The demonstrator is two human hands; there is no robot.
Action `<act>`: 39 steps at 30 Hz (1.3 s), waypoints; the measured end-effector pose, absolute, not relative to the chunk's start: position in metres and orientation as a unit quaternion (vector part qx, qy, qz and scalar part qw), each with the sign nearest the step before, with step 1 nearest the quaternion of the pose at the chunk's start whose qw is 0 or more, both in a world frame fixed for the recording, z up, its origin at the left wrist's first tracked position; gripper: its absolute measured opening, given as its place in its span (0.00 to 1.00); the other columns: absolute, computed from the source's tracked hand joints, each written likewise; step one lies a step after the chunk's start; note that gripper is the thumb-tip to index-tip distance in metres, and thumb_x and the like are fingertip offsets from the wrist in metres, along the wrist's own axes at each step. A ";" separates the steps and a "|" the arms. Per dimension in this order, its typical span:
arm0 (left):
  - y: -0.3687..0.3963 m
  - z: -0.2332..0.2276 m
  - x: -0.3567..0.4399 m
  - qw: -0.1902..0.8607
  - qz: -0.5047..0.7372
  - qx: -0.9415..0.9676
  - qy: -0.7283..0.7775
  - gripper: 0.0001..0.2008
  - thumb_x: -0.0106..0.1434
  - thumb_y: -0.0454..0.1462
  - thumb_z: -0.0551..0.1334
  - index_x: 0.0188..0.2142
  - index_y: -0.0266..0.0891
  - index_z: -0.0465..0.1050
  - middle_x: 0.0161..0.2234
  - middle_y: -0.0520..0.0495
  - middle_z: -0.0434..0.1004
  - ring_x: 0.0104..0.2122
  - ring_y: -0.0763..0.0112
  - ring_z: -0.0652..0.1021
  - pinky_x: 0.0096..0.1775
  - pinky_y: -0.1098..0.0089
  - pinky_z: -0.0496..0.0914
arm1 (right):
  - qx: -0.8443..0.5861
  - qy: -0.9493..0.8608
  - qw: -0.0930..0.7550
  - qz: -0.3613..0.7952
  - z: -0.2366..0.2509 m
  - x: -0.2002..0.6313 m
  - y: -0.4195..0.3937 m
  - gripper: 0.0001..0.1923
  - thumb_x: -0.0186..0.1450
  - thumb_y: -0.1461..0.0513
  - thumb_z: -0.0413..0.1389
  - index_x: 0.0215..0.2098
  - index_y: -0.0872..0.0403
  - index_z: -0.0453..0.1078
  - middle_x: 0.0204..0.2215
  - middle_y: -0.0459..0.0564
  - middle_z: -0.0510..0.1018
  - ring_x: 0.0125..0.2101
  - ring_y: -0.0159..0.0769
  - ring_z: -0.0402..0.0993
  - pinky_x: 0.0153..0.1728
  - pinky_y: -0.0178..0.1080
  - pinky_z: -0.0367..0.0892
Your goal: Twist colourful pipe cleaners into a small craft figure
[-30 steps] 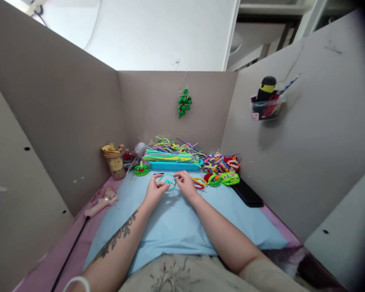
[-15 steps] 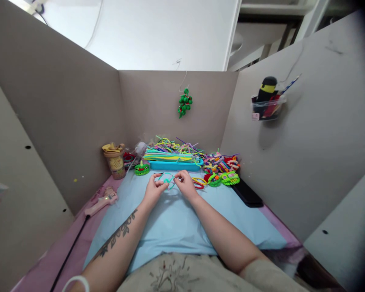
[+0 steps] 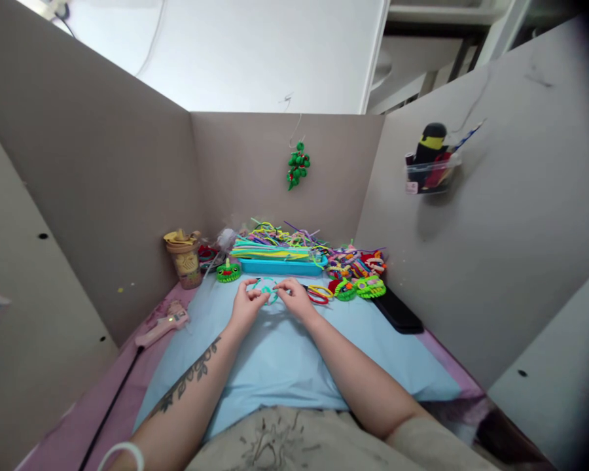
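Observation:
Between my hands is a teal pipe cleaner (image 3: 269,282) bent into a ring with a curl inside it. My left hand (image 3: 247,304) pinches its left side between thumb and fingers. At its right side my right hand (image 3: 295,298) has thumb and forefinger closed on the pipe cleaner. Just right of that hand lie scissors (image 3: 321,294) with red and yellow handles. Behind the hands a blue tray (image 3: 282,267) carries a bundle of teal and yellow pipe cleaners (image 3: 269,252).
Finished green fuzzy pieces (image 3: 370,286) sit at the right beside a black flat case (image 3: 397,311). A pink glue gun (image 3: 164,327) with a black cord lies left, below a tan cup (image 3: 185,261). Grey panels surround the table. A green fuzzy piece (image 3: 228,271) stands left of the tray.
My right hand has shifted slightly left, further over the ring. The left hand stays nearly in place, and more of the scissors shows.

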State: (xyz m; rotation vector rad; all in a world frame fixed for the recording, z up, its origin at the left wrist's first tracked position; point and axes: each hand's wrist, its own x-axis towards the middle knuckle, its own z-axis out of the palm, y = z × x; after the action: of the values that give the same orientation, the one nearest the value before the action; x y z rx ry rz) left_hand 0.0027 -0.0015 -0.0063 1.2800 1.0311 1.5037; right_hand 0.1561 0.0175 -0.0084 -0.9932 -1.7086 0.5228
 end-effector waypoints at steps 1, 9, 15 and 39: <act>-0.002 -0.006 0.003 0.440 0.608 0.514 0.416 0.28 0.43 0.40 0.68 0.42 0.39 0.58 0.20 0.58 0.68 0.20 0.76 0.72 0.26 0.76 0.62 | -0.409 -0.717 0.521 0.216 -0.008 0.156 0.017 0.08 0.57 0.64 0.52 0.31 0.53 0.73 0.31 0.48 0.72 0.35 0.34 0.68 0.31 0.33 0.62; -0.003 -0.006 0.002 0.445 0.593 0.517 0.428 0.27 0.43 0.39 0.68 0.41 0.39 0.59 0.20 0.58 0.68 0.19 0.78 0.70 0.26 0.76 0.62 | -0.419 -0.711 0.521 0.217 -0.008 0.156 0.016 0.06 0.55 0.64 0.53 0.29 0.54 0.73 0.29 0.48 0.75 0.31 0.34 0.69 0.34 0.35 0.63; -0.002 -0.007 0.001 0.452 0.592 0.523 0.415 0.28 0.42 0.40 0.69 0.41 0.39 0.60 0.20 0.58 0.67 0.19 0.78 0.69 0.25 0.76 0.62 | -0.392 -0.682 0.514 0.343 -0.009 0.156 0.018 0.07 0.53 0.61 0.54 0.28 0.56 0.71 0.23 0.45 0.74 0.25 0.31 0.68 0.29 0.34 0.63; -0.001 -0.006 -0.001 0.479 0.607 0.480 0.414 0.30 0.42 0.40 0.70 0.42 0.39 0.58 0.23 0.55 0.72 0.22 0.75 0.73 0.28 0.74 0.64 | -0.380 -0.737 0.511 0.228 -0.012 0.145 0.008 0.14 0.55 0.64 0.52 0.40 0.54 0.67 0.29 0.45 0.69 0.28 0.31 0.63 0.30 0.33 0.61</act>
State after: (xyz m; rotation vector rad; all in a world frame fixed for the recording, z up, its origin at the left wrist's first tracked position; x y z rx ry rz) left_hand -0.0010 -0.0006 -0.0058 1.1710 1.0107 1.4827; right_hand 0.1449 0.0081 -0.0123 -0.9140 -1.7729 0.5483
